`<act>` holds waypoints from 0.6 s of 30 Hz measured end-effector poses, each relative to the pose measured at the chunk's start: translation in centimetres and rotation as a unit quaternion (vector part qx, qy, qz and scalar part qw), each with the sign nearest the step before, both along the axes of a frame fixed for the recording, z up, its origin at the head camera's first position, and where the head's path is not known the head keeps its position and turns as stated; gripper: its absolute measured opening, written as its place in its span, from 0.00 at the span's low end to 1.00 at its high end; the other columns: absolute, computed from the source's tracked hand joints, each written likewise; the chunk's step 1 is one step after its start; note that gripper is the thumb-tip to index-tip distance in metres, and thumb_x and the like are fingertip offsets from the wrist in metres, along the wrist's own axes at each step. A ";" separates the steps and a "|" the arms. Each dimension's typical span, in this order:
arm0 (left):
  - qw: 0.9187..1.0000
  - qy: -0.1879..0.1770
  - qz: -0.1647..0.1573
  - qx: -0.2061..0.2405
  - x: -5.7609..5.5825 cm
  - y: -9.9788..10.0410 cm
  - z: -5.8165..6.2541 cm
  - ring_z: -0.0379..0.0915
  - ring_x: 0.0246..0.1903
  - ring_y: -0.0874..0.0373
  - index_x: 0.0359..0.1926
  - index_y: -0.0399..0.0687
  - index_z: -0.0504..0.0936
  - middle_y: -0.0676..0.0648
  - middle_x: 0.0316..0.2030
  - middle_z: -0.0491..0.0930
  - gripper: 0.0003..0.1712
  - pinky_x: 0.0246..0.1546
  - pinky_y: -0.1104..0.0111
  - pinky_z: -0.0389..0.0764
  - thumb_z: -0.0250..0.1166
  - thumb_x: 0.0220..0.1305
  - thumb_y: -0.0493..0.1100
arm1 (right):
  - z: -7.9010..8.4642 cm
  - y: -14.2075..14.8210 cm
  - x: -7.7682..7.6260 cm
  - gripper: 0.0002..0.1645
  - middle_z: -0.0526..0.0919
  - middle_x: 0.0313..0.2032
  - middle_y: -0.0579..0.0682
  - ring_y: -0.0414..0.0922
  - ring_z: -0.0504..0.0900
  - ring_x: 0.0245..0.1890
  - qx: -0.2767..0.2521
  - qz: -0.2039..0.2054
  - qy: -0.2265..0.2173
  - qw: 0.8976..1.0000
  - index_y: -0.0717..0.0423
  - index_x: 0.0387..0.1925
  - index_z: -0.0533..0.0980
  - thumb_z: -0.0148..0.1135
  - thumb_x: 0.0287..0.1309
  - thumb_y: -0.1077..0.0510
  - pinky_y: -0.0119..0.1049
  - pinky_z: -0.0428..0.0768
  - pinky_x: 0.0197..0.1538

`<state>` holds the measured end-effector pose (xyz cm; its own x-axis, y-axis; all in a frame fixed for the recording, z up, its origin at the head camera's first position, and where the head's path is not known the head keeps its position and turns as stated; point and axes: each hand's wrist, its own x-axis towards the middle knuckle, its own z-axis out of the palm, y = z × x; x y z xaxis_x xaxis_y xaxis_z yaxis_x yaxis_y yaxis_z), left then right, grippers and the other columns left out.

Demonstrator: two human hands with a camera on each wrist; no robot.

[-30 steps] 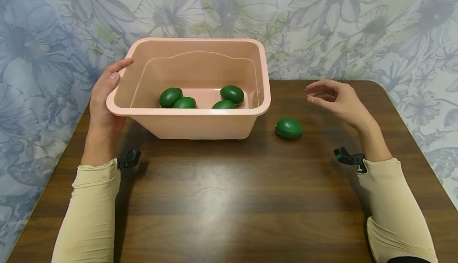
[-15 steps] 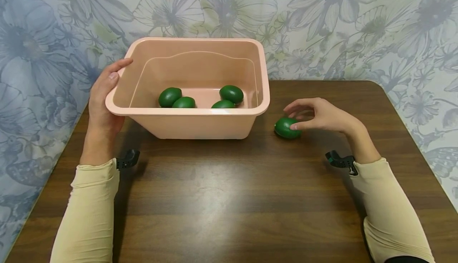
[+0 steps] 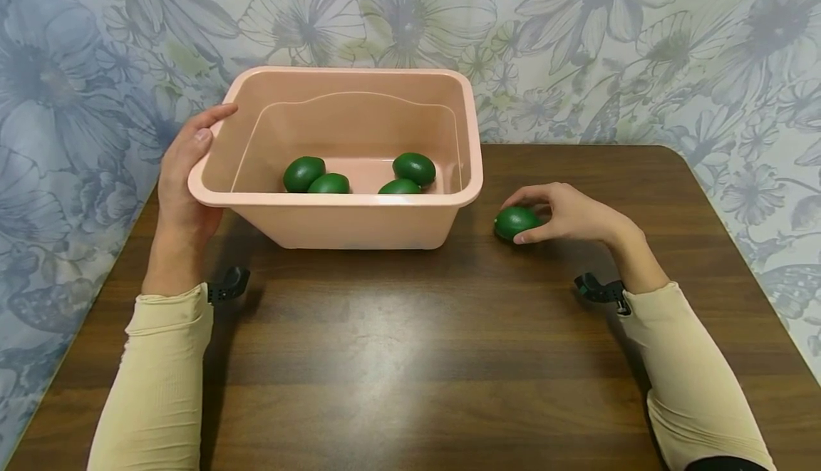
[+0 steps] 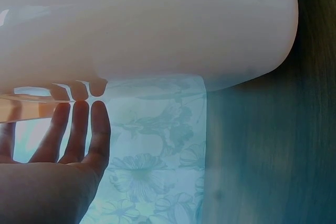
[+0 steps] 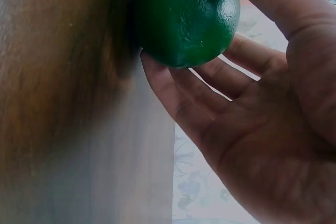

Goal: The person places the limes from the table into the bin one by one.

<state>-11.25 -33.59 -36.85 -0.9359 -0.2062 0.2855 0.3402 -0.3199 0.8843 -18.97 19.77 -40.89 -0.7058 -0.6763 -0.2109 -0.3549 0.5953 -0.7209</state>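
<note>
A peach-coloured plastic tub [image 3: 359, 225] stands on the table, with several dark green limes inside, such as the lime [image 3: 304, 174] on its left and another lime [image 3: 414, 169] on its right. My left hand [image 3: 182, 179] grips the tub's left rim; in the left wrist view its fingers [image 4: 80, 129] reach the underside of the rim. To the right of the tub, my right hand [image 3: 571, 216] holds one more lime [image 3: 515, 222] between thumb and fingers. That lime [image 5: 184, 19] fills the upper part of the right wrist view, close to the tabletop.
A brown wood-grain table [image 3: 385, 357] carries everything, and its far edge meets a wall with flower-patterned covering [image 3: 577, 43]. Black wrist mounts [image 3: 229, 284] stick out from both sleeves.
My right hand has come down and leftward from above the table and taken hold of the lime beside the tub. The left hand and the tub have hardly moved.
</note>
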 end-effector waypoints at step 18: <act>1.000 0.002 0.000 0.004 -0.1 -0.1 -0.1 0.71 0.61 0.50 0.66 0.38 0.81 0.41 0.68 0.73 0.26 0.56 0.64 0.76 0.60 0.71 0.45 | 1.9 1.1 -0.3 0.27 0.84 0.54 0.48 0.43 0.85 0.54 -0.060 -0.105 0.061 0.991 0.46 0.62 0.79 0.76 0.64 0.50 0.25 0.81 0.54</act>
<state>-11.31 -33.66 -37.00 -0.9351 -0.2079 0.2872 0.3431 -0.3269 0.8806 -19.26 20.92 -38.96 -0.8491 -0.5265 -0.0420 -0.3215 0.5783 -0.7498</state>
